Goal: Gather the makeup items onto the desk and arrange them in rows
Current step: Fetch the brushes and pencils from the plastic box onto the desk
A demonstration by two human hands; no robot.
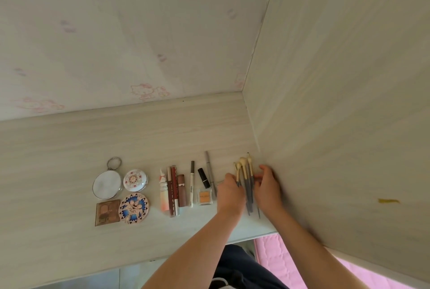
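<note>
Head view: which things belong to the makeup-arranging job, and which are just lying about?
Job: brushes gripped by left hand and right hand; mirror, floral compact, blue compact, eyeshadow palette, lip tubes, white liner pen, black lipstick, grey pencil, orange pan; desk.

Lying about: cat drawings, yellow smear, pink mat.

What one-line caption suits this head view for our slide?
Left hand and right hand flank grey-handled makeup brushes at the right end of a pale wooden desk.

three round cases (pixel 107 184), one square palette (pixel 107 212)
</note>
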